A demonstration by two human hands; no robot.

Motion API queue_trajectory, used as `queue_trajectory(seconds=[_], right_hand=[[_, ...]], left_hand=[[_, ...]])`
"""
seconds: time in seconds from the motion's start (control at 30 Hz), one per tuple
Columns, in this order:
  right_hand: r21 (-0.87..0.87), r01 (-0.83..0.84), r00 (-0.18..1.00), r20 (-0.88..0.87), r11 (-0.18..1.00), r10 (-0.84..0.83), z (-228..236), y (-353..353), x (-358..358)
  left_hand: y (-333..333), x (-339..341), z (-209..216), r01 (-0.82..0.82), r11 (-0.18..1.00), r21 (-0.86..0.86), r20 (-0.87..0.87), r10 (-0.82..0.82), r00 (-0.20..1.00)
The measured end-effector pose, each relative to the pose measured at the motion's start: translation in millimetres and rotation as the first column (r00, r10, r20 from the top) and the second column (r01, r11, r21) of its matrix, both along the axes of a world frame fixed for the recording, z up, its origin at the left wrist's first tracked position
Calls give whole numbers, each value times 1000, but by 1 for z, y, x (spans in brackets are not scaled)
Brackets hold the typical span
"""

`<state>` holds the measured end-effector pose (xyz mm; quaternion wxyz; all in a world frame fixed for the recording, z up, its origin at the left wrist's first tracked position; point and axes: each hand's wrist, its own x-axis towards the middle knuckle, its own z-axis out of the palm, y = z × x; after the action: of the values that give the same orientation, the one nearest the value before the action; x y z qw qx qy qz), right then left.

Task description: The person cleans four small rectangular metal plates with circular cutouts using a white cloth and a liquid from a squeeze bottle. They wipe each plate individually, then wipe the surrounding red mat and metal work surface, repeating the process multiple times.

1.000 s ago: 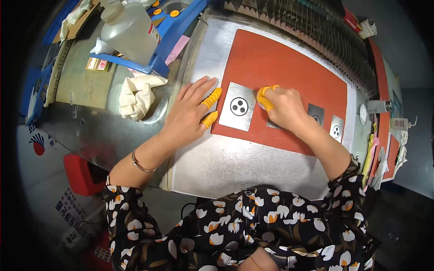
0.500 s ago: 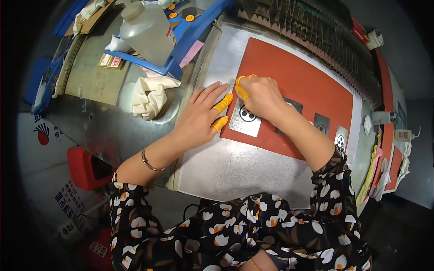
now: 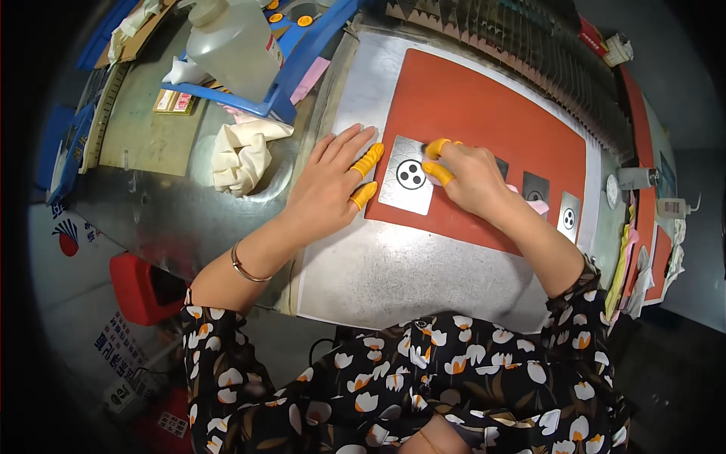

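Observation:
A silver metal plate (image 3: 408, 198) with a black ring and three dots lies at the left edge of a red-brown mat (image 3: 469, 91). My left hand (image 3: 325, 178) rests flat beside the mat's left edge, fingers stretched, with yellow finger cots on two of them. Over the plate's right edge, my right hand (image 3: 469, 174) is closed, its yellow-capped thumb and finger curled inward. Whatever it may hold is hidden. Further right on the mat are a darker plate (image 3: 536, 184) and another silver plate (image 3: 569, 216). Something pink (image 3: 538, 206) shows by my right wrist.
A row of upright thin plates (image 3: 522, 68) stands behind the mat. To the left are a blue tray (image 3: 272, 106) with a clear plastic bottle (image 3: 234, 53), and a crumpled cream cloth (image 3: 240, 159). A red container (image 3: 144, 287) sits lower left.
My right hand has moved right and slightly down, from the plate's upper part to its right edge, uncovering the plate. The pink thing by the wrist shows more. The left hand stays in place.

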<state>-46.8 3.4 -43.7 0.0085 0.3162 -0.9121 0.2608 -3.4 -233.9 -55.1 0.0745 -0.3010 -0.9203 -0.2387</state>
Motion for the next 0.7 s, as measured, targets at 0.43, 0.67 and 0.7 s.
queue_trajectory(seconds=[0.43, 0.67, 0.7], right_hand=[[57, -96, 991, -91, 994, 101, 6, -36, 3], [96, -80, 997, 31, 992, 77, 6, -9, 38], [62, -52, 999, 15, 997, 51, 7, -6, 42]], left_hand=[[0, 2, 1, -1, 1000, 8, -24, 1, 1000], [-3, 3, -4, -16, 1000, 0, -28, 16, 999], [-1, 3, -3, -16, 1000, 3, -19, 16, 1000]])
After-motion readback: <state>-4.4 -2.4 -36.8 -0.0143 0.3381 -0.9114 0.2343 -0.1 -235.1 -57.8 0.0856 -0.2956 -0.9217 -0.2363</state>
